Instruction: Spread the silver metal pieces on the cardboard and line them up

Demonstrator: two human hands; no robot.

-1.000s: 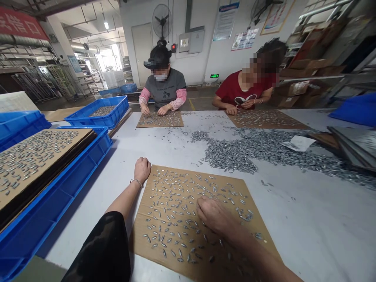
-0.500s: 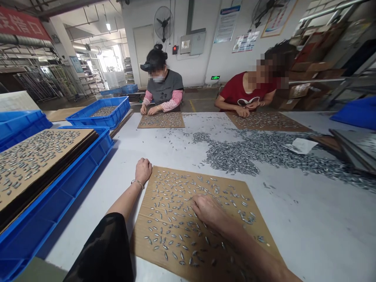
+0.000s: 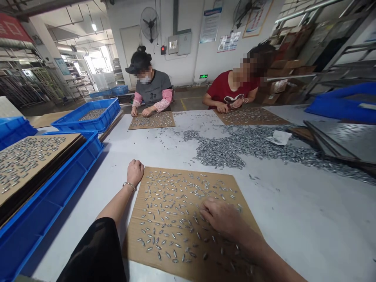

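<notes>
A brown cardboard sheet (image 3: 133, 235) lies on the table in front of me, scattered with many small, silvery, spindle-shaped metal pieces (image 3: 175, 245). Over the right half of the sheet is my right hand (image 3: 220, 215), its fingers bent and drawn together, low among the pieces. Whatever its fingertips hold, if anything, is hidden. My left hand (image 3: 135, 172) rests at the sheet's far left corner, fingers curled under in a loose fist against the edge. What lies beneath those fingers is out of sight.
Beyond the sheet spreads a large heap of metal pieces (image 3: 219, 150). Blue crates (image 3: 73, 172) stand at left, one bearing stacked, piece-covered cardboard (image 3: 70, 143). Two co-workers (image 3: 155, 86) sit opposite with similar sheets. Dark flat panels (image 3: 337, 137) lie at right.
My right hand has moved rightward over the cardboard sheet, fingers still bent. My left hand has stayed at the corner. The camera has turned a little to the right.
</notes>
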